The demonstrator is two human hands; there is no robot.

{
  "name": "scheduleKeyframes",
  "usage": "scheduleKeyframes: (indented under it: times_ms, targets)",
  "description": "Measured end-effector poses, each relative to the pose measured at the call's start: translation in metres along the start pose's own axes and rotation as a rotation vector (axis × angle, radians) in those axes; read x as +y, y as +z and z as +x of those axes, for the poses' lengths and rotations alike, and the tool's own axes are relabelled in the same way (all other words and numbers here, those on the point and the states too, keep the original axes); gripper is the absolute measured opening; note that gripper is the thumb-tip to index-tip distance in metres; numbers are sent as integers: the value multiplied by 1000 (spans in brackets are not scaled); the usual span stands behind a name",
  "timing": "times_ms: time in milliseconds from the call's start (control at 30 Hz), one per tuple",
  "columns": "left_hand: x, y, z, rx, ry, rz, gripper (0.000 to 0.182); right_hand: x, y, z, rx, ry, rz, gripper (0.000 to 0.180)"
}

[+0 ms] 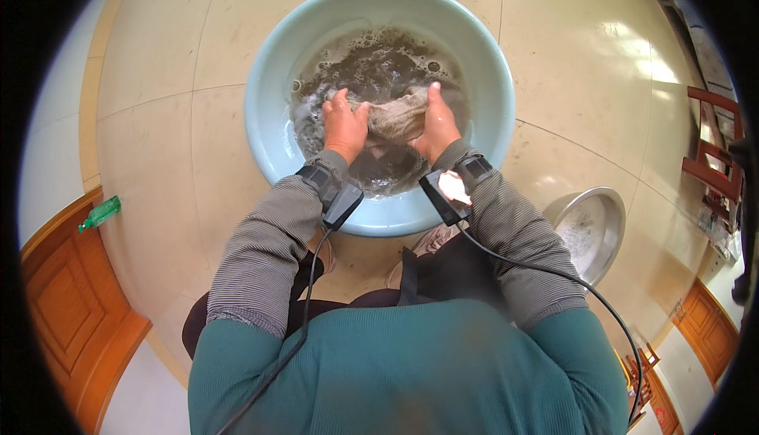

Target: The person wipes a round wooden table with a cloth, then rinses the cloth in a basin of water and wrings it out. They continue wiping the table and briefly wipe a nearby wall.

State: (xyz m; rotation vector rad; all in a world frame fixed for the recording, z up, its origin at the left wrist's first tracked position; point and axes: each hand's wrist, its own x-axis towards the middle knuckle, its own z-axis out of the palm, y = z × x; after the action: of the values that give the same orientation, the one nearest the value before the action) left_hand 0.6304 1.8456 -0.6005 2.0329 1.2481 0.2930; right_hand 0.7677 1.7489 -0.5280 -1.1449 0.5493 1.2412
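Note:
A large light-blue plastic basin (267, 120) sits on the floor before me, holding murky grey-brown water (385, 55) with suds and bubbles. Just at the water's surface, a wet grey-beige cloth (396, 117) is stretched between my two hands. My left hand (347, 123) grips its left end, thumb on top. At the other end, my right hand (437, 123) holds it with the thumb raised along the edge; the fingers beneath are hidden. More fabric seems to lie under the water, too blurred to name.
On the tiled floor at right stands a metal basin (593, 227) with some suds. A green bottle (102, 214) is by the wooden door (71, 298) at left. Wooden furniture (714, 144) lines the right side. Black cables (308, 298) run from devices strapped to both wrists.

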Motion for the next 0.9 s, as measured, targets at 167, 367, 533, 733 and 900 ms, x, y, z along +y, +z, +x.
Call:
scheduleKeyframes:
  times_ms: [167, 367, 533, 733, 900]
  targets:
    - [-3, -23, -13, -350, 297, 567, 74, -4, 1, -5, 35, 4, -223, 91]
    - [12, -5, 6, -477, -336, -100, 57, 19, -6, 3, -141, 115, -232, 95]
    - [54, -20, -21, -767, -172, -791, 48, 18, -15, 26, -241, 218, 112, 53]
    - [77, -23, -37, -595, -69, -760, 28, 18, -36, 35, -219, 142, -14, 48]
    - [39, 8, -14, -272, 20, -318, 26, 23, -15, 29, -99, 48, 62, 56]
